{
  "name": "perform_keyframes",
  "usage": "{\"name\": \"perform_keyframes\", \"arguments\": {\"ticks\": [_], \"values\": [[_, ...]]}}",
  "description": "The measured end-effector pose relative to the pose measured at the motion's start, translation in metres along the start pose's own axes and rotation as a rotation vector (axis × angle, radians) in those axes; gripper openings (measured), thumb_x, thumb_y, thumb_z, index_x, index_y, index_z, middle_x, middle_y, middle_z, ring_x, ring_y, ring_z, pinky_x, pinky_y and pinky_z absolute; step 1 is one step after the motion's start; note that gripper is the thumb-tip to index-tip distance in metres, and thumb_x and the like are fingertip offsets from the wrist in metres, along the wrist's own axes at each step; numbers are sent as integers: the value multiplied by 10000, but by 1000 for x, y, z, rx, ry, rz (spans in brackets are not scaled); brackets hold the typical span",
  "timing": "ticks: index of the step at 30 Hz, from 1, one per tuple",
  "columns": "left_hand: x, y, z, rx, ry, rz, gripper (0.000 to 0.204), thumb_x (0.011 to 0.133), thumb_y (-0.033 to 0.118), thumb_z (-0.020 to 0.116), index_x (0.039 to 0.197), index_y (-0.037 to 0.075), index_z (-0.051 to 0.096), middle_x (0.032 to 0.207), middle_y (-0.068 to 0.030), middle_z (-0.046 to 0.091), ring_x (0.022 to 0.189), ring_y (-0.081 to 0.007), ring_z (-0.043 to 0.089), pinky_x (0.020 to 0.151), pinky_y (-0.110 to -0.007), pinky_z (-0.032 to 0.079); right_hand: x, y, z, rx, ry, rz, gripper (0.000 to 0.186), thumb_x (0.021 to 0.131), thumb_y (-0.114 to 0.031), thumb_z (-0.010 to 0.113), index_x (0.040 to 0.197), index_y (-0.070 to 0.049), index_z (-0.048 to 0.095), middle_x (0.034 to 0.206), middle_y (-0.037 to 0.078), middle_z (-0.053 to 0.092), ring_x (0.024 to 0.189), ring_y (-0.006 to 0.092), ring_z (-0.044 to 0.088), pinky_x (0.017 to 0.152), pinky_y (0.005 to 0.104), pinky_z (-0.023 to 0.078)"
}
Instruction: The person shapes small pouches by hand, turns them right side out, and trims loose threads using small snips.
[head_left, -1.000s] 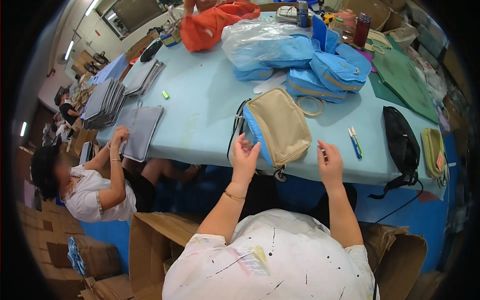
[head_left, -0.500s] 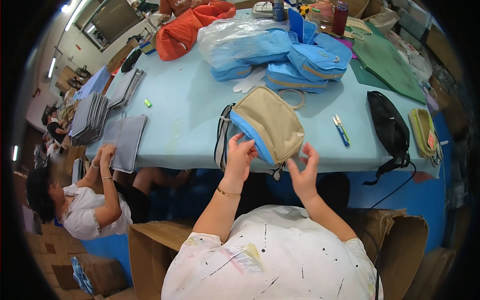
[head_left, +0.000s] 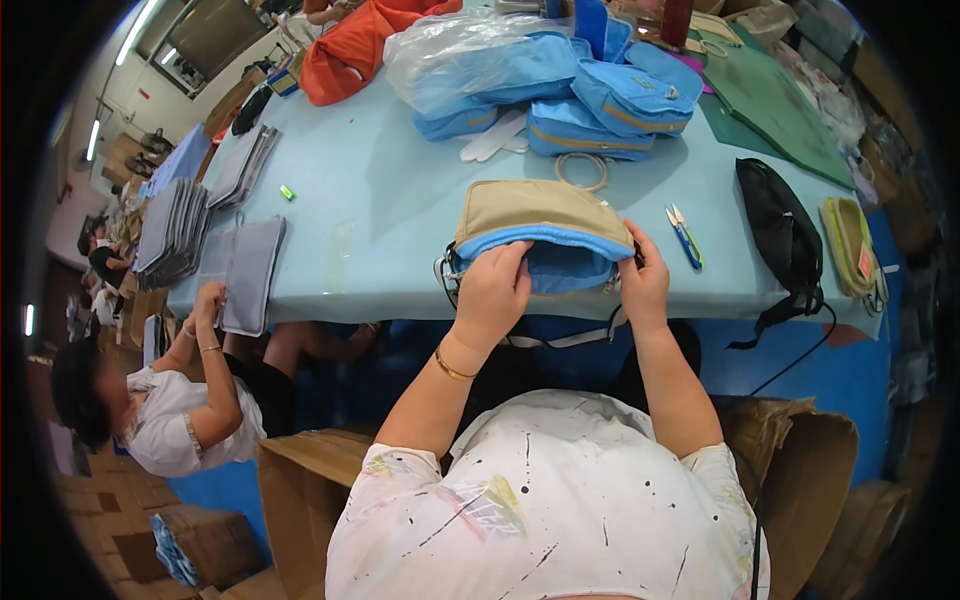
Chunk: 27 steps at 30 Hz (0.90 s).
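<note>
A tan bag with a blue lining (head_left: 545, 212) lies at the table's front edge, its mouth turned toward me and gaping. My left hand (head_left: 494, 287) pinches the blue rim on the left of the opening. At the right corner, my right hand (head_left: 643, 277) grips the rim between thumb and fingers. A grey-white strap (head_left: 565, 341) hangs from the bag below the table edge. Just beyond the bag lies a beige ring (head_left: 581, 171), perhaps a roll of tape. To the right are thread snips (head_left: 685, 238) with blue handles.
Several blue bags (head_left: 610, 105) are piled at the back under clear plastic (head_left: 430, 65). A black pouch (head_left: 778, 235) and a yellow-green case (head_left: 848, 247) lie right. At left, a co-worker (head_left: 195, 400) handles grey panels (head_left: 250, 275) beside a stack (head_left: 170, 232). Cardboard boxes (head_left: 310, 480) flank me.
The bag has turned so its blue-lined mouth faces me and has opened. My right hand, apart from it before, now grips its right corner; my left hand still holds the rim.
</note>
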<state>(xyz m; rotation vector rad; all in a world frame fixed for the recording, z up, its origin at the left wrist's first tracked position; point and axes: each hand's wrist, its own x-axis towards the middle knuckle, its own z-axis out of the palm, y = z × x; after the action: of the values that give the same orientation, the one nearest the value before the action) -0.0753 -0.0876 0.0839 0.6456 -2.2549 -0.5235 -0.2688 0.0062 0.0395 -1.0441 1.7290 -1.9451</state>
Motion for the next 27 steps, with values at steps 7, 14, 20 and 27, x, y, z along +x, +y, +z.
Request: {"name": "perform_keyframes", "arguments": {"ticks": [7,14,20,27], "values": [[6,-8,-21,-451,-202,-280,578,845,-47,527,1396,36,374,1363,-114,472,1180,-201,504,998,-319,404,22,-11,-3,70,-104,91,344,930,-112,557,1252,6,544,887,22,630,737,58,541,658,211,454],[-2,4,-17,-196,-122,-187,566,829,74,613,1350,0,402,1242,-198,510,1119,-317,513,963,-368,411,19,-11,17,203,-124,101,356,922,-97,559,1263,2,532,887,20,625,727,58,545,647,207,455],[-2,7,-1,-1428,50,-693,406,878,160,634,1242,35,504,1227,-103,560,1108,-233,552,955,-349,432,-31,0,38,83,-110,-19,407,856,-10,583,1256,-36,515,1180,122,582,994,182,584,857,281,470],[43,-45,-72,-859,649,-548,272,736,-71,565,1002,-20,588,974,-84,637,872,-181,616,759,-289,496,-43,-16,43,-228,-493,-377,460,783,-37,658,1224,-86,538,1323,137,488,1155,321,520,951,360,449]]}}
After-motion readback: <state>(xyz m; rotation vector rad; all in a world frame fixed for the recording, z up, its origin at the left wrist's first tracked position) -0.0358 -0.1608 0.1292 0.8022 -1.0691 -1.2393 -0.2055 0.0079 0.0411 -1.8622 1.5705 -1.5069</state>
